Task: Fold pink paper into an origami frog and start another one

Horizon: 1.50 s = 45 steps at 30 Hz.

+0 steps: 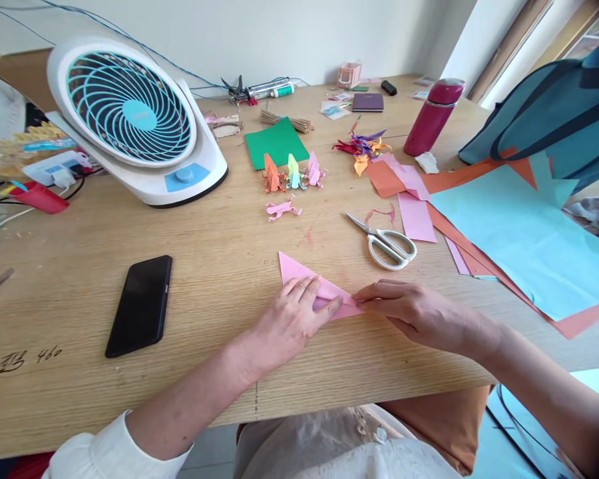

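A pink sheet of paper (299, 271), folded into a triangle, lies on the wooden table in front of me. My left hand (295, 313) rests flat on it, fingers stretched over its middle and the thumb toward the right corner. With thumb and fingers pressed together, my right hand (414, 309) pinches the paper's right corner. Beyond the right hand are scissors (392, 249) with white handles. Several folded paper figures in orange, yellow-green and pink stand farther back, among them a pink figure (283, 208) nearest the paper.
A black phone (140, 306) lies to the left, with a white fan (184, 169) behind it. Green paper (274, 143) is at the back. Light blue sheets (534, 239), a red bottle (433, 116) and a teal bag (544, 113) occupy the right.
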{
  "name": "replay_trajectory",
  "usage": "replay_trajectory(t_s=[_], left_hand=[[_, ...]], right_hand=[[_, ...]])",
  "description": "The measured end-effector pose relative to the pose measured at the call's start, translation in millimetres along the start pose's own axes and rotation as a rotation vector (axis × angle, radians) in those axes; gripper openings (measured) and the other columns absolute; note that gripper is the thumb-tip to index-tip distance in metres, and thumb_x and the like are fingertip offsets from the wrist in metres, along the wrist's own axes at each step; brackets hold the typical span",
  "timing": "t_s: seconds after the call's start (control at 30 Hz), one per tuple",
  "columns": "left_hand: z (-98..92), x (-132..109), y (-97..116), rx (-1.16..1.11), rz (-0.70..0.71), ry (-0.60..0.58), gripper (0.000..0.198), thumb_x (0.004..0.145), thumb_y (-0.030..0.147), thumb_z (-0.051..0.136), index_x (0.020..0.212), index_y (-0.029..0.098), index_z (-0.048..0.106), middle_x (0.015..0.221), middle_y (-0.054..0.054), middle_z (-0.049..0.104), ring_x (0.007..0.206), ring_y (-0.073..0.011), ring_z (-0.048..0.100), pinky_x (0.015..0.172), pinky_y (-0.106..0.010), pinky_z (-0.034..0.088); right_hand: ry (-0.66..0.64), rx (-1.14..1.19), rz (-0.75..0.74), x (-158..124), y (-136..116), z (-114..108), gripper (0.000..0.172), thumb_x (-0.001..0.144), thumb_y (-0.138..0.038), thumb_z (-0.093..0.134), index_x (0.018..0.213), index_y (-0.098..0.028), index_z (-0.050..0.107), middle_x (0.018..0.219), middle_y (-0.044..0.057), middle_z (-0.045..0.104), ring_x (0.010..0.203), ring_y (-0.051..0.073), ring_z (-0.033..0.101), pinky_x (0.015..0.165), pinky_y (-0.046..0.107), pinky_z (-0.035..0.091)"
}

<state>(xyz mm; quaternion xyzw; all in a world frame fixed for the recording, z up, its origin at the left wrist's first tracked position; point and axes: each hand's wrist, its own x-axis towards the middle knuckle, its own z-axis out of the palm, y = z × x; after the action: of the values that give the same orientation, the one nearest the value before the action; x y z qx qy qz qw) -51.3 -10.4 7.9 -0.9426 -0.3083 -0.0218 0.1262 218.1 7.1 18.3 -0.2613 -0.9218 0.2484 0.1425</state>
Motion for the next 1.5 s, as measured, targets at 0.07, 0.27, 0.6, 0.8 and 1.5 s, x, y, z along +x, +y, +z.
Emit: replay_trajectory(t_s=[0.07, 0.27, 0.6, 0.8, 1.5], left_hand=[[0.6, 0, 0, -0.002, 0.003, 0.019, 0.054, 0.089, 0.013, 0.055, 0.141, 0.021, 0.044, 0.129, -0.019, 0.059, 0.123, -0.0299, 0.057, 0.102, -0.046, 0.047], [3.9, 1, -1, -0.019, 0.007, 0.023, 0.051, 0.086, 0.009, 0.056, 0.135, 0.020, 0.048, 0.126, -0.019, 0.060, 0.120, -0.0295, 0.058, 0.100, -0.047, 0.048], [8.4, 0, -1, -0.032, 0.007, 0.052, 0.052, 0.086, 0.010, 0.056, 0.136, 0.021, 0.047, 0.128, -0.019, 0.059, 0.121, -0.0295, 0.057, 0.101, -0.047, 0.047], [6.2, -2, -1, -0.025, 0.000, 0.016, 0.058, 0.087, 0.011, 0.056, 0.143, 0.022, 0.041, 0.132, -0.020, 0.056, 0.125, -0.0296, 0.055, 0.104, -0.047, 0.044], [-3.6, 4, 9, 0.039, -0.029, -0.064, 0.058, 0.092, 0.023, 0.057, 0.147, 0.029, 0.037, 0.135, -0.018, 0.056, 0.126, -0.0300, 0.055, 0.104, -0.047, 0.045]], right_hand=[[-0.012, -0.037, -0.010, -4, -2, -2, 0.046, 0.093, 0.001, 0.035, 0.121, -0.019, 0.065, 0.127, 0.010, 0.064, 0.114, 0.021, 0.063, 0.094, 0.035, 0.056], [-0.047, -0.122, -0.040, -12, -9, -6, 0.047, 0.094, 0.002, 0.031, 0.125, -0.013, 0.062, 0.136, 0.013, 0.060, 0.125, 0.021, 0.058, 0.103, 0.034, 0.053], [0.037, -0.314, 0.054, -40, 0, -6, 0.039, 0.094, -0.001, 0.033, 0.103, -0.015, 0.069, 0.130, 0.016, 0.061, 0.113, 0.025, 0.065, 0.090, 0.041, 0.058], [0.099, -0.160, 0.036, -10, -9, 13, 0.038, 0.098, -0.008, 0.037, 0.126, -0.017, 0.061, 0.122, 0.014, 0.063, 0.109, 0.023, 0.064, 0.091, 0.039, 0.057], [0.083, -0.164, -0.014, -5, -5, 24, 0.033, 0.098, -0.009, 0.038, 0.122, -0.013, 0.060, 0.120, 0.016, 0.062, 0.106, 0.025, 0.059, 0.091, 0.042, 0.054]])
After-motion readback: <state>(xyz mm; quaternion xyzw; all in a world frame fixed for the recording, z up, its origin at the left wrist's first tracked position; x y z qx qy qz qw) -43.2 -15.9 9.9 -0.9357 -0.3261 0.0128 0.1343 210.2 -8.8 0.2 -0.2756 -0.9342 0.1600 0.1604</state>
